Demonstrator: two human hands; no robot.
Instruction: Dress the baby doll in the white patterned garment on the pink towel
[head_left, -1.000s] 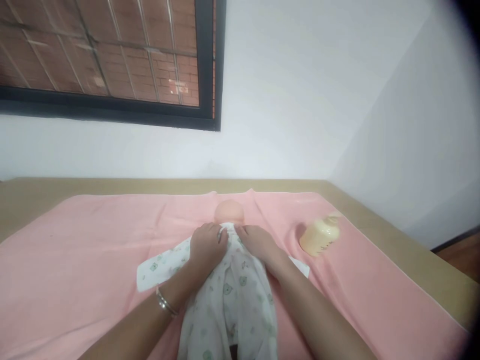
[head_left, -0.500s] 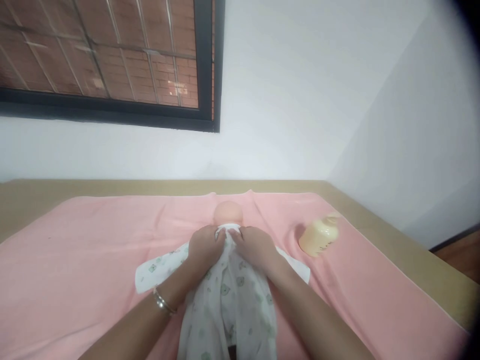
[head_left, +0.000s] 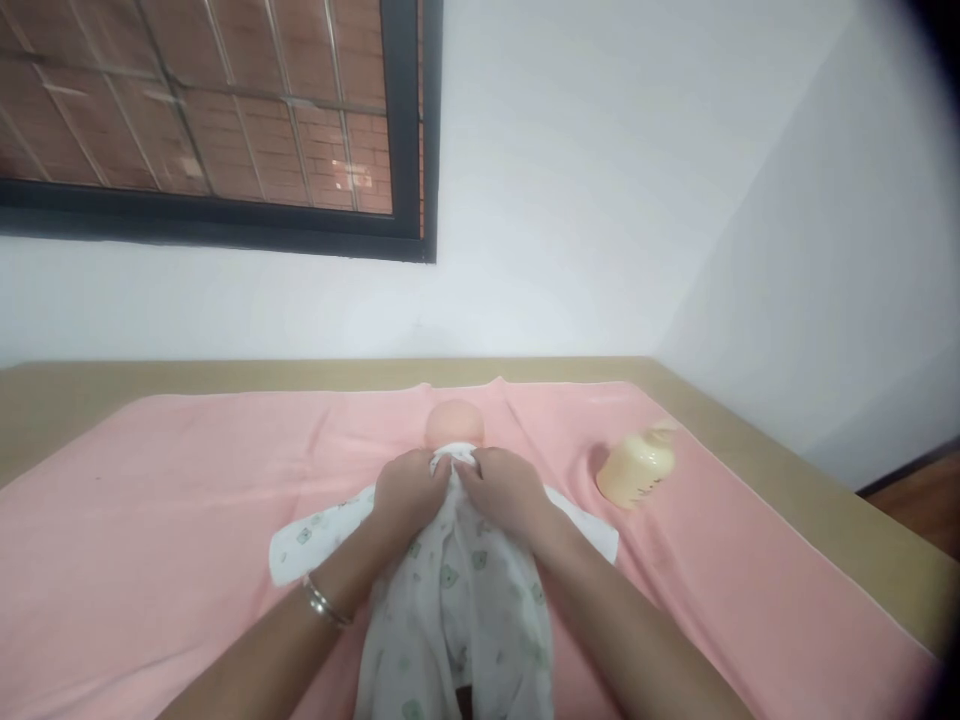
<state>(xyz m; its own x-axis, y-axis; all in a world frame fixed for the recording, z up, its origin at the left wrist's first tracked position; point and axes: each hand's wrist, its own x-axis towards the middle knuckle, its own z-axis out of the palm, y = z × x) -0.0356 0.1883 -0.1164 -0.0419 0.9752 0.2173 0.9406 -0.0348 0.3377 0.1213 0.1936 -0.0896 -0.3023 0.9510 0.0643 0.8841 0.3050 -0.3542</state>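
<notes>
A baby doll (head_left: 454, 422) lies on a pink blanket (head_left: 187, 500), only its bald head showing above the clothing. White baby clothes (head_left: 450, 590) with a green print cover its body, both sleeves spread out to the sides. At the neckline my left hand (head_left: 411, 490) pinches the left edge of the fabric. My right hand (head_left: 508, 490) grips the right edge beside it, the two thumbs close together. Below the hands the cloth hangs toward me in folds, and the doll's body is hidden beneath it.
A yellowish baby bottle (head_left: 637, 470) lies tilted on the blanket at the right. Bare tan surface (head_left: 720, 450) borders the blanket. Behind it rise a white wall (head_left: 555, 200) and a dark-framed window (head_left: 409, 130) with bars.
Both hands stay on the neckline with almost no movement. The whole view has shifted very slightly.
</notes>
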